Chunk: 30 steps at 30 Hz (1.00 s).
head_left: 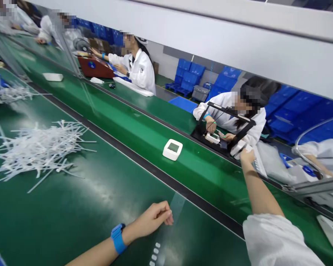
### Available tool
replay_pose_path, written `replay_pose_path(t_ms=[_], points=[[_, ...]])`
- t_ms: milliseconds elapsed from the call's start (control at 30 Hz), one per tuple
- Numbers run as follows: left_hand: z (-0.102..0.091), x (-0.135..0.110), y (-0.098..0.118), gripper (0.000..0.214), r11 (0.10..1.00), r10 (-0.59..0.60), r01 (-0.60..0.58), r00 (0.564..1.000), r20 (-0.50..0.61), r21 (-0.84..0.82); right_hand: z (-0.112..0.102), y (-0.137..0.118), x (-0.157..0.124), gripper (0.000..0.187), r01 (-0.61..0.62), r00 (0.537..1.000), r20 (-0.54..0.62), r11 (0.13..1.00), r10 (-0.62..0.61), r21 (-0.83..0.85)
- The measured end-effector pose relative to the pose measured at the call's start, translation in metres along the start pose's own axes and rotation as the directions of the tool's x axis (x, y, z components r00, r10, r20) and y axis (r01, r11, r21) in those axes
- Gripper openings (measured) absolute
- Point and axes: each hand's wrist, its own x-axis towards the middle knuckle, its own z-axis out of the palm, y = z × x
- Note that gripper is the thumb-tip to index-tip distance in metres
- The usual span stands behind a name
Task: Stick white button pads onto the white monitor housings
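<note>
My left hand (157, 218) hovers over the near green worktop, its fingers curled in loosely, with nothing visible in them. A blue wrist strap (118, 238) circles that wrist. My right hand (247, 156) reaches across the conveyor belt to the far bench, its fingers closed on a small white plastic piece (249, 148), partly hidden. Just left of it is another white plastic part (238, 147). Between my hands and farther back, a white device with a grey display (173, 147) lies on the green belt. Several small white stickers (155, 251) sit on a clear strip below my left hand.
A heap of white cable ties (41, 147) covers part of the worktop at left. Across the belt a co-worker (230, 107) handles another white device (212, 137) beneath a black frame (230, 112). A white housing (52, 77) lies up the belt; a metal post (316, 190) stands at right.
</note>
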Motion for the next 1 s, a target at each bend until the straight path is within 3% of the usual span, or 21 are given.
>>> replay_pose_path(t_ms=[100,167,267,367,433,567,633,733,867,1000], points=[[0.0,-0.002,0.0,0.029,0.999,0.038,-0.038,0.999,0.001,0.01,-0.004,-0.025,-0.032,0.044,0.096,0.994,0.05,0.995,-0.096,-0.008],[0.001,-0.003,0.0,0.029,0.999,0.049,-0.049,0.999,0.0,0.01,-0.003,-0.05,-0.065,0.042,0.313,0.921,0.228,0.948,-0.316,0.054],[0.002,-0.003,-0.001,0.031,0.998,0.062,-0.062,0.998,-0.007,0.03,0.006,-0.101,-0.121,0.044,0.432,0.799,0.409,0.894,-0.44,0.117],[0.004,-0.003,-0.004,0.032,0.993,0.081,-0.079,0.997,-0.018,0.085,0.02,-0.162,-0.165,0.069,0.452,0.703,0.564,0.884,-0.434,0.117],[0.006,-0.004,-0.006,0.033,0.984,0.108,-0.105,0.994,-0.015,0.147,0.025,-0.202,-0.183,0.082,0.448,0.635,0.68,0.892,-0.367,0.062],[0.009,-0.009,-0.01,0.033,0.948,0.152,-0.153,0.988,0.026,0.279,0.017,-0.249,-0.195,0.099,0.375,0.579,0.792,0.925,-0.191,-0.052],[0.009,-0.012,-0.011,0.031,0.925,0.142,-0.153,0.988,0.057,0.348,0.004,-0.249,-0.194,0.102,0.366,0.536,0.828,0.929,-0.161,-0.057],[0.009,-0.015,-0.01,0.027,0.888,0.149,-0.176,0.984,0.096,0.425,-0.023,-0.222,-0.19,0.114,0.39,0.455,0.868,0.921,-0.197,0.004],[0.009,-0.015,-0.011,0.024,0.889,0.167,-0.196,0.98,0.105,0.414,-0.076,-0.154,-0.189,0.133,0.471,0.371,0.869,0.873,-0.328,0.128],[0.01,-0.013,-0.015,0.023,0.894,0.2,-0.219,0.976,0.09,0.391,-0.137,-0.078,-0.214,0.132,0.64,0.224,0.795,0.7,-0.563,0.316]])
